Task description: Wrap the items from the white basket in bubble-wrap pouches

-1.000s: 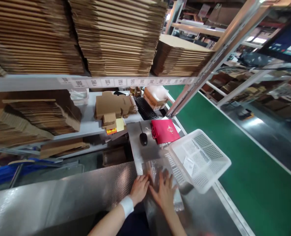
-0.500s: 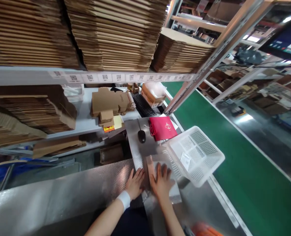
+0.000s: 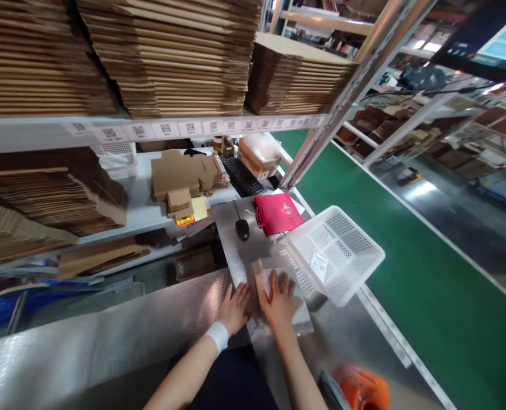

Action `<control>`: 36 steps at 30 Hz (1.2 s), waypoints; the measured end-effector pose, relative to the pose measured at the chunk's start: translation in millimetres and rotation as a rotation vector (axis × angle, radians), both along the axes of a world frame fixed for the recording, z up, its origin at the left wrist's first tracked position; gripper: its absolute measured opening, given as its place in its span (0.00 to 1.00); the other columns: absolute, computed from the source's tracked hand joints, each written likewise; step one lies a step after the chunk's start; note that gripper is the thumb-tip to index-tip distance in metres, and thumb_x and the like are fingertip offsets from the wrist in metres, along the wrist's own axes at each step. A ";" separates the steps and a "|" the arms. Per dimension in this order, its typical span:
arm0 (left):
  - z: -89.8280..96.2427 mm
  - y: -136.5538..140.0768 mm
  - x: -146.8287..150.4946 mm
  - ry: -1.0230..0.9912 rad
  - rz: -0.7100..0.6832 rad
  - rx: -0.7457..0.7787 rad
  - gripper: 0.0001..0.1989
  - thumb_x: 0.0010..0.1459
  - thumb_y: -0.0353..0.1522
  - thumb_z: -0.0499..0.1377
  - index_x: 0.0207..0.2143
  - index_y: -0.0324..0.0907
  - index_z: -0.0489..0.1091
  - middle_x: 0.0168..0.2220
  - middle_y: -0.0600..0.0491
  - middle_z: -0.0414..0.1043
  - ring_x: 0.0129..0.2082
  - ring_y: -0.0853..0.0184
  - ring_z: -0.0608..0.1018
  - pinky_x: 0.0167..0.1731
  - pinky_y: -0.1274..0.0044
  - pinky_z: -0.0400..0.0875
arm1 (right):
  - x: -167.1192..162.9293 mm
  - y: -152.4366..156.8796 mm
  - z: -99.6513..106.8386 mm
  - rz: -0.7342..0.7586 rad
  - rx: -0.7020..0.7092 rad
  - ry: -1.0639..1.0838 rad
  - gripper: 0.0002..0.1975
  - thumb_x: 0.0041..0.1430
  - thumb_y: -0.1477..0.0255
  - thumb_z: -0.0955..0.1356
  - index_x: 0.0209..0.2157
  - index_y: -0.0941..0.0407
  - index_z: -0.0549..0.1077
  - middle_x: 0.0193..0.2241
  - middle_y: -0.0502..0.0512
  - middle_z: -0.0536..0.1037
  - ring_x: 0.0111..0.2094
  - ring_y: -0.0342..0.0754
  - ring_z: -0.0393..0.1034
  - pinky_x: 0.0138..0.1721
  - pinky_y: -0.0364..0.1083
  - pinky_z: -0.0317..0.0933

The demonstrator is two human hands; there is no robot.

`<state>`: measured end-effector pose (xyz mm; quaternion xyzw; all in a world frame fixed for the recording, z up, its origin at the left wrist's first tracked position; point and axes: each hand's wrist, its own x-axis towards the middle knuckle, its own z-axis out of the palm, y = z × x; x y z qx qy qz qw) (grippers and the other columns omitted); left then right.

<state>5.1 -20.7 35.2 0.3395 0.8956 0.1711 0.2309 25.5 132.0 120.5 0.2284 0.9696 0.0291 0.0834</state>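
Silver bubble wrap [image 3: 297, 324] lies on the metal bench [image 3: 107, 341] in front of us, and both our hands rest on it. Our left hand [image 3: 234, 307] lies flat with its fingers spread, palm down, on the wrap's left part. Our right hand [image 3: 280, 302] lies flat too, fingers spread and pointing away from us, pressing on the wrap. Between the two hands a small brown box [image 3: 259, 279] stands up from the wrap; its near end lies in the gap between our thumbs and its far end reaches past our fingertips. Neither hand closes round it: the left hand lies just beside it and the right hand touches its right side. We wear a white wristband [image 3: 217, 336] on the left wrist.

Just beyond our right hand sits a white basket [image 3: 363, 250], tilted, its near corner over the wrap's far edge. A red bag [image 3: 277, 213] lies flat farther off on the bench, with a black mouse [image 3: 242, 229] just to its left. A black keyboard [image 3: 242, 176] sits on the white shelf [image 3: 144, 210] behind them, near folded cartons [image 3: 184, 176]. To the right runs a green belt [image 3: 427, 285]. An orange thing [image 3: 361, 390], blurred, shows at the lower edge by our right forearm
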 end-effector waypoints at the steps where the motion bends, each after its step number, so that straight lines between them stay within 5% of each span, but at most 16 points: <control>1: 0.8 -0.4 -0.4 -0.001 -0.002 0.000 0.41 0.66 0.49 0.56 0.74 0.40 0.48 0.76 0.46 0.43 0.76 0.52 0.48 0.74 0.51 0.43 | 0.2 -0.6 -1.2 0.010 0.004 -0.001 0.32 0.72 0.59 0.63 0.73 0.48 0.53 0.73 0.66 0.53 0.71 0.76 0.48 0.60 0.79 0.55; 5: 2.8 -3.4 -1.6 -0.018 -0.012 -0.017 0.40 0.66 0.49 0.54 0.73 0.40 0.49 0.76 0.45 0.42 0.77 0.52 0.46 0.74 0.51 0.39 | 0.1 -8.6 -7.2 0.022 0.030 -0.002 0.32 0.72 0.62 0.62 0.73 0.49 0.52 0.74 0.67 0.50 0.73 0.76 0.43 0.61 0.80 0.51; 13: 22.0 2.6 3.2 -0.049 -0.039 -0.069 0.64 0.49 0.62 0.63 0.74 0.32 0.43 0.76 0.38 0.34 0.77 0.45 0.39 0.73 0.48 0.33 | 23.2 9.4 4.9 0.089 -0.122 -0.104 0.47 0.64 0.53 0.69 0.75 0.57 0.47 0.75 0.71 0.42 0.74 0.75 0.33 0.66 0.78 0.43; 19: 28.4 15.5 12.0 -0.014 0.020 -0.135 0.60 0.54 0.60 0.59 0.74 0.30 0.41 0.76 0.36 0.30 0.76 0.43 0.34 0.72 0.44 0.31 | 57.4 5.3 -2.5 0.246 -0.005 -0.126 0.38 0.66 0.70 0.65 0.74 0.53 0.49 0.75 0.66 0.42 0.75 0.72 0.35 0.65 0.80 0.43; 31: 17.6 18.6 14.9 0.043 -0.004 -0.211 0.61 0.52 0.58 0.61 0.74 0.31 0.42 0.76 0.36 0.28 0.75 0.39 0.31 0.68 0.36 0.31 | 64.9 2.2 -17.1 0.203 -0.051 -0.044 0.40 0.64 0.76 0.63 0.74 0.49 0.48 0.75 0.62 0.41 0.75 0.68 0.32 0.65 0.81 0.39; 33: 19.4 14.6 14.2 0.001 -0.010 -0.175 0.60 0.53 0.57 0.60 0.74 0.29 0.42 0.76 0.35 0.28 0.75 0.41 0.31 0.69 0.38 0.30 | 66.9 7.3 -17.5 0.179 -0.163 -0.033 0.41 0.62 0.71 0.67 0.74 0.49 0.51 0.75 0.62 0.41 0.76 0.68 0.30 0.65 0.83 0.34; 36: 22.3 8.9 15.9 -0.163 0.101 0.002 0.56 0.56 0.52 0.60 0.74 0.28 0.43 0.76 0.36 0.30 0.76 0.43 0.34 0.71 0.43 0.28 | 66.8 43.8 -12.2 0.043 -0.624 0.158 0.45 0.56 0.57 0.72 0.72 0.52 0.58 0.74 0.63 0.49 0.75 0.67 0.36 0.69 0.77 0.30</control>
